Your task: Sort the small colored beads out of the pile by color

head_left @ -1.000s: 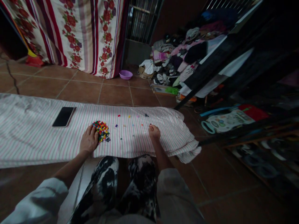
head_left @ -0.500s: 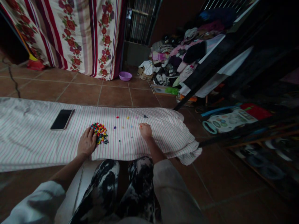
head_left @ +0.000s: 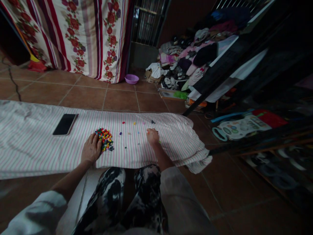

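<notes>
Left hand (head_left: 91, 148): fingers extended against colourful pile (head_left: 105, 137)
Right hand (head_left: 153, 136): fingers curled at orange piece (head_left: 147, 132); can't tell if pinched

Dim, uneven light leaves the striped cloth (head_left: 36, 148) and floral curtain (head_left: 89, 39) palest; a faint glow shows at the barred window (head_left: 148, 26). The right side sinks into near-black shadow. Wide-angle distortion stretches the edges, and the tiny coloured pieces (head_left: 104, 137) look soft.
</notes>
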`<act>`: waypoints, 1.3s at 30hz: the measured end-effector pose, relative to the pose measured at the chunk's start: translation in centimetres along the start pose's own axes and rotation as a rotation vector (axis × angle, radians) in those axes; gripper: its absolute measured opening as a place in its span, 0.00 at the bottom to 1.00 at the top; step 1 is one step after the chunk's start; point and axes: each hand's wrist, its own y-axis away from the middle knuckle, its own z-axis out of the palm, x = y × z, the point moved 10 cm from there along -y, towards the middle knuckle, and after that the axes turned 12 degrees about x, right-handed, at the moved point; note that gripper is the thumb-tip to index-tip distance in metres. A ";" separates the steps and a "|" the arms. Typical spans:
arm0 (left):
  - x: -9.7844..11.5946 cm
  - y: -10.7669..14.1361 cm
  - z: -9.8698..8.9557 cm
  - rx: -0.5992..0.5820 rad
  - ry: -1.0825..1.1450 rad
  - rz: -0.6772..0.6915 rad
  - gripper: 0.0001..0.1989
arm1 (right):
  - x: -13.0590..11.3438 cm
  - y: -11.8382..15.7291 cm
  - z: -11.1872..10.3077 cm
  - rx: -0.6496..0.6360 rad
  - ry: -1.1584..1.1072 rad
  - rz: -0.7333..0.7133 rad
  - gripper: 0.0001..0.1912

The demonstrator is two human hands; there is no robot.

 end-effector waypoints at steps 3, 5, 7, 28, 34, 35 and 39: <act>-0.3 0.0 0.2 -0.008 -0.001 -0.029 0.16 | -1.4 0.4 -0.8 0.057 -0.036 -0.041 0.16; -0.4 0.1 0.4 -0.014 0.003 -0.042 0.17 | -3.3 0.7 -0.8 0.059 -0.085 -0.117 0.15; -0.4 0.1 0.4 -0.010 0.014 -0.047 0.17 | -5.3 1.0 -0.3 0.030 -0.128 -0.193 0.15; 0.3 -0.2 -0.3 -0.008 0.006 -0.021 0.14 | -9.6 1.7 0.2 0.032 -0.159 -0.330 0.14; -0.1 -0.2 -0.1 -0.006 0.028 -0.062 0.14 | -13.1 2.4 2.3 -0.061 -0.154 -0.460 0.13; -0.1 -0.2 -0.1 -0.002 0.026 -0.068 0.15 | -13.0 2.3 2.5 -0.060 -0.142 -0.452 0.13; 0.1 -0.3 -0.2 0.000 0.018 -0.051 0.15 | -12.2 2.1 2.6 -0.057 -0.104 -0.413 0.14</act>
